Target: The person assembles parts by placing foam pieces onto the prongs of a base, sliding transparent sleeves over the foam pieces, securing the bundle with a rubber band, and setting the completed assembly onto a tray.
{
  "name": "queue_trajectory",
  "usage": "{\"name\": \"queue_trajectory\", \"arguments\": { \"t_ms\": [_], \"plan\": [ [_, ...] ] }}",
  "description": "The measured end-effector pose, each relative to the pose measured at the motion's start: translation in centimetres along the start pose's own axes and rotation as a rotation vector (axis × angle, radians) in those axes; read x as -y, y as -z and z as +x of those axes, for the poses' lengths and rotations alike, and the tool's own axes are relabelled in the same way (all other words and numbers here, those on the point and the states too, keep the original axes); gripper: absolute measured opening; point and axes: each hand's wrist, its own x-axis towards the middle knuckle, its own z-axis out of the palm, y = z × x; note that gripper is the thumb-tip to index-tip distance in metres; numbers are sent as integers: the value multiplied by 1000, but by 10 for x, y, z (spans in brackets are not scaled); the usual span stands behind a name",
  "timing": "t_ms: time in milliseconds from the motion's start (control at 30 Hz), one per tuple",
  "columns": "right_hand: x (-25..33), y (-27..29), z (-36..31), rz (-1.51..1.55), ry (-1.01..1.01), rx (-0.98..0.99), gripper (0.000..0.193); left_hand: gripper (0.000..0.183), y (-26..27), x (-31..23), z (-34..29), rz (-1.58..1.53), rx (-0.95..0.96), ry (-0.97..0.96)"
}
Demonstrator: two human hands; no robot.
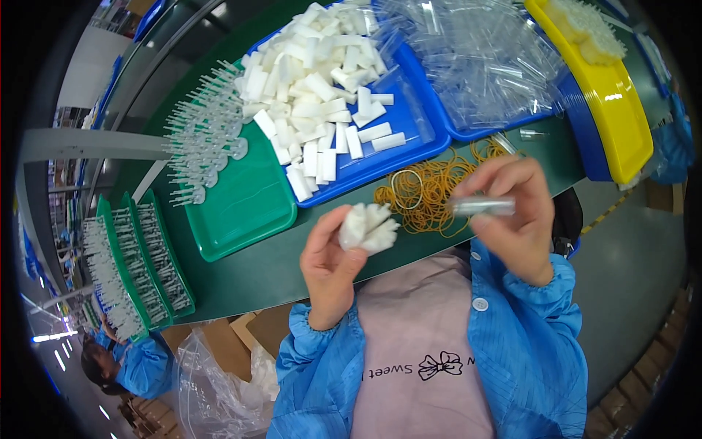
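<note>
My left hand [325, 274] is closed around a bunch of small white pieces [373, 228], whose ends fan out above the fingers. Between the thumb and fingers of my right hand [521, 219] lies a short clear plastic tube [486, 206], held level and slightly blurred. Behind and between both hands spreads a pile of orange rubber bands [428, 194], with a pale ring [406, 189] on it. White foam-like blocks [311, 88] are heaped in a blue tray [365, 172] beyond my left hand. A second blue tray [479, 134] is filled with clear tubes [490, 66].
A green tray [241, 234] stands at the left, clear stemmed parts [212, 128] piled at its far end. Green racks [121, 263] hold rows of similar parts. At the far right sits a yellow tray [621, 110]. Another person [142, 366] in blue is at the lower left.
</note>
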Motion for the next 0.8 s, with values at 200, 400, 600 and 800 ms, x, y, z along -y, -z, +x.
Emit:
{"name": "queue_trajectory", "arguments": {
  "t_ms": [200,400,600,800],
  "plan": [
    [-9,-26,10,-178,181,118,42,45,-4,-7,1,103,65,-209],
    [-17,-36,11,-252,189,95,43,43,-1,-7,0,103,26,-269],
    [-17,-33,12,-287,218,114,41,43,-2,-8,0,157,35,-257],
    [-16,-37,9,-423,315,136,38,42,0,-9,-1,209,-6,-296]
  ]
}}
